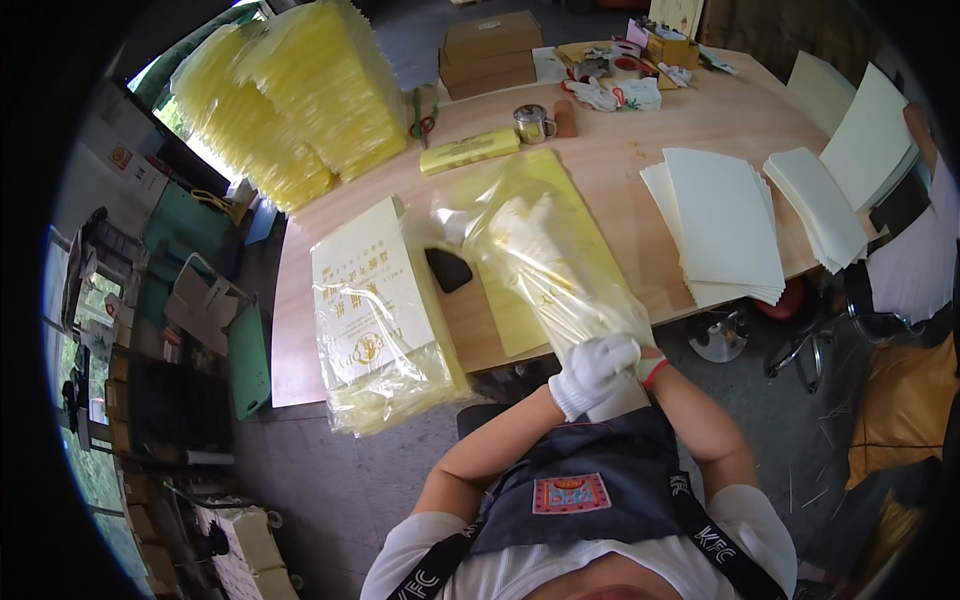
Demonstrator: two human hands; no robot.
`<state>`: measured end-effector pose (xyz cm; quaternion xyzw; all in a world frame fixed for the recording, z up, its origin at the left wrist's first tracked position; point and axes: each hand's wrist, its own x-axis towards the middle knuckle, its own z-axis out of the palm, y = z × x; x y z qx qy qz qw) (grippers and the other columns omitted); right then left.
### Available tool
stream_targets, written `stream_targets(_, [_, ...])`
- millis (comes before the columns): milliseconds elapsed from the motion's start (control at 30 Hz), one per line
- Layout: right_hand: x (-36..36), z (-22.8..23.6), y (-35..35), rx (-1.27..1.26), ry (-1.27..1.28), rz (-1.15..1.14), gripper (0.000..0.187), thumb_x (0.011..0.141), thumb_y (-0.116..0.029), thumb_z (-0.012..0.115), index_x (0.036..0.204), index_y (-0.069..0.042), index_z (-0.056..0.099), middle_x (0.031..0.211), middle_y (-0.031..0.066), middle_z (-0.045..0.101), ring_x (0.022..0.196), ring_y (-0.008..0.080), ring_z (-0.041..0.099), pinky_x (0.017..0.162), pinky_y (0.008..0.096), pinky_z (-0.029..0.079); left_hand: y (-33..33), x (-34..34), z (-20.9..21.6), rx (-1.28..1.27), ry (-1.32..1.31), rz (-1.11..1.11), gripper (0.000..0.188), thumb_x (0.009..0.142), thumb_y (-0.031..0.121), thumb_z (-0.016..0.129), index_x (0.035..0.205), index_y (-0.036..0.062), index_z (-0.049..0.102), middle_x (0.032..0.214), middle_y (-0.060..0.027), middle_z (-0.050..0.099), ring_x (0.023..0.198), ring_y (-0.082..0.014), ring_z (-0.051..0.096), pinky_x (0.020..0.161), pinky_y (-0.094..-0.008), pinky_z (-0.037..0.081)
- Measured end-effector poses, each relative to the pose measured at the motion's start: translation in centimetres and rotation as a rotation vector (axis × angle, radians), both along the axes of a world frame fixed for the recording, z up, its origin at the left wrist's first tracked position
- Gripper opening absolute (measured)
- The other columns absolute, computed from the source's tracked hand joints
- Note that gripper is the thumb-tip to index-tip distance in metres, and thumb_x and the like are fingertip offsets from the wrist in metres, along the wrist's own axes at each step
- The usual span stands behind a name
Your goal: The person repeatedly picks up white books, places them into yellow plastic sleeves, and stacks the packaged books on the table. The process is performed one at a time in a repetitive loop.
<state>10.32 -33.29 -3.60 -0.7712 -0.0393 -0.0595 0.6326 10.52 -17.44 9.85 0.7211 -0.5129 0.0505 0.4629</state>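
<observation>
Both of my hands wear white knit gloves and meet at the near edge of the table. My left hand (597, 370) is closed on the gathered near end of a clear, yellowish plastic bag (575, 280), which has gold print and is blurred by motion. Beside it, my right hand (652, 364) shows only its red-edged cuff; the bag and the left hand hide its fingers. Within the bag is a pale shape I cannot make out. Under the bag lies a flat yellow sheet (590, 215). To the left rests a cream, gold-printed stack (375, 290), partly wrapped in clear plastic.
A tall pile of yellow plastic-wrapped packs (320, 90) stands at the back left. Scissors (423, 126), a yellow bundle (470, 151), a metal mug (532, 124) and a brown carton (490, 50) lie beyond. White card stacks (722, 220) sit right, near another person's hand (918, 130).
</observation>
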Motion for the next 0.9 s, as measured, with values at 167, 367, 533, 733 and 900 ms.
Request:
stream_targets(167, [-1.3, 5.7, -4.4, 0.509, 0.220, 0.010, 0.028, 0.096, -0.013, 0.050, 0.120, -0.001, 0.061, 0.105, 0.0066, 0.067, 0.092, 0.0139, 0.062, 0.081, 0.0301, 0.051, 5.4, -1.4, -4.6, -0.252, 0.159, -0.027, 0.027, 0.074, -0.002, 0.061, 0.097, 0.0112, 0.068, 0.084, -0.0067, 0.067, 0.071, -0.0248, 0.065, 0.060, -0.0333, 0.051])
stream_targets(367, [0.7, 3.9, -1.5, -0.599, -0.106, -0.045, 0.039, 0.096, -0.026, 0.053, 0.128, -0.003, 0.055, 0.116, 0.0068, 0.063, 0.106, 0.0178, 0.059, 0.093, 0.0313, 0.045, -0.6, -0.1, -0.6, 0.099, 0.070, 0.059, 0.030, 0.073, 0.000, 0.060, 0.098, 0.0123, 0.068, 0.090, -0.0078, 0.069, 0.075, -0.0282, 0.067, 0.063, -0.0365, 0.053])
stream_targets(533, [-0.3, 0.5, 2.2, -1.430, -0.030, -0.062, 0.058, 0.089, -0.037, 0.058, 0.136, -0.006, 0.047, 0.129, 0.0144, 0.054, 0.124, 0.0275, 0.048, 0.105, 0.0419, 0.037, -4.1, -0.2, -1.9, 0.124, 0.255, 0.024, 0.031, 0.073, 0.000, 0.060, 0.103, 0.0109, 0.064, 0.091, -0.0094, 0.068, 0.081, -0.0298, 0.067, 0.069, -0.0372, 0.054])
stream_targets(733, [-8.5, 6.2, 3.0, -0.808, -0.401, -0.195, 0.053, 0.067, -0.013, 0.078, 0.116, -0.010, 0.057, 0.118, 0.0118, 0.057, 0.117, 0.0329, 0.052, 0.101, 0.0481, 0.040, 4.1, 1.3, -8.6, 0.185, 0.318, 0.317, 0.010, 0.080, 0.006, 0.064, 0.088, 0.0086, 0.059, 0.084, -0.0106, 0.066, 0.075, -0.0286, 0.066, 0.064, -0.0372, 0.053])
stream_targets(900, [-7.1, 2.2, -1.1, -1.192, 0.374, -0.155, 0.040, 0.082, -0.029, 0.059, 0.115, -0.006, 0.058, 0.074, 0.0117, 0.067, 0.065, 0.0282, 0.066, 0.059, 0.0439, 0.050, 6.1, -5.1, -11.0, 0.284, 0.011, 0.264, 0.011, 0.076, 0.007, 0.068, 0.082, 0.0095, 0.060, 0.079, -0.0085, 0.064, 0.071, -0.0286, 0.062, 0.060, -0.0380, 0.050])
